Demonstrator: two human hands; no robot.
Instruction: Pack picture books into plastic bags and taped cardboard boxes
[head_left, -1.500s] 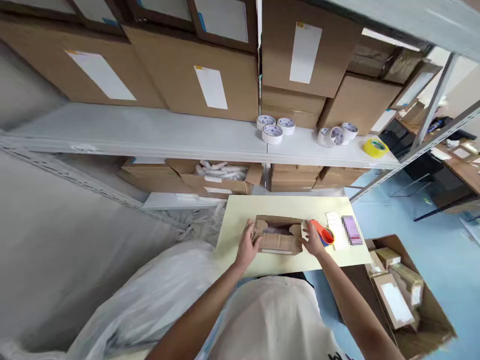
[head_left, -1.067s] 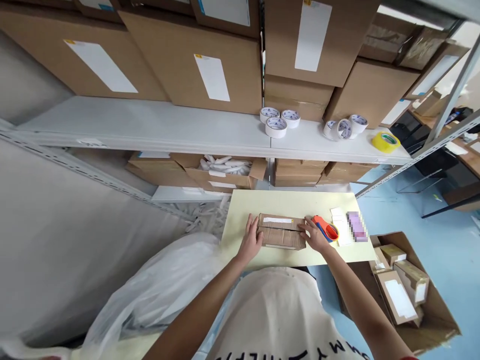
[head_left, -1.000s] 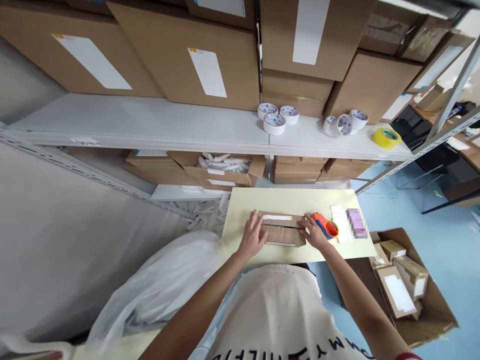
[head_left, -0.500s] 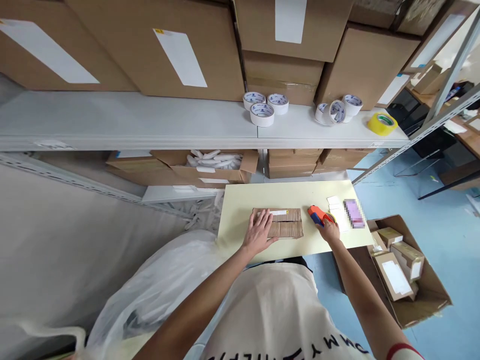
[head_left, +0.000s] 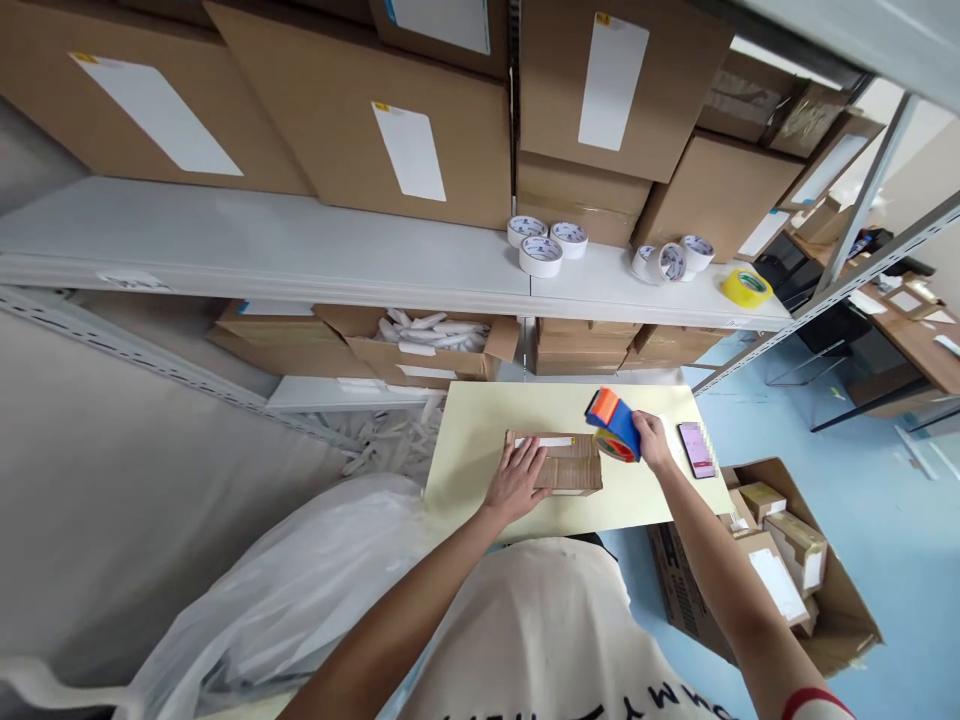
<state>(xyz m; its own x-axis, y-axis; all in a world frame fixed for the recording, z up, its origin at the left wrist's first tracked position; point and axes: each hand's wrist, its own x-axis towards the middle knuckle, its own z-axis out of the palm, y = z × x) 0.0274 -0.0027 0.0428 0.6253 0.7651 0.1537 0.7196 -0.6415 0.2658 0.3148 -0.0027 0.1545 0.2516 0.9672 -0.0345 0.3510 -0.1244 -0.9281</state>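
- L hand [head_left: 516, 478] lies flat on L end of the box [head_left: 574, 470], fingers a bit apart, pressing rather than gripping; prob. keeps top flaps down & stops it sliding.
- Box sits upright nr mid of tabletop [head_left: 465, 430], long side roughly along near edge; seam btwn flaps faces up, so both flaps are easy to reach. White label [head_left: 559, 441] runs along far flap.
- R hand [head_left: 649, 440] is clamped round blue end of the tape dispenser [head_left: 616, 425], lifted, orange end pointing away from the palm, prob. so the front stays free. It's just off box's far R corner; can't tell if touching.
- Phone [head_left: 697, 450] lies by tabletop's R edge, nr R forearm; lowish elbow swing might catch it.
- Room: bare strip from box to L edge, another to far edge; R side is tighter w/ phone & arm.
- Shelf [head_left: 375, 235] front runs past far edge, tape rolls [head_left: 541, 257] on top.
- Big carton [head_left: 840, 625] w/ small boxes stands below near R corner; plastic bag [head_left: 322, 570] bulges by near L corner.
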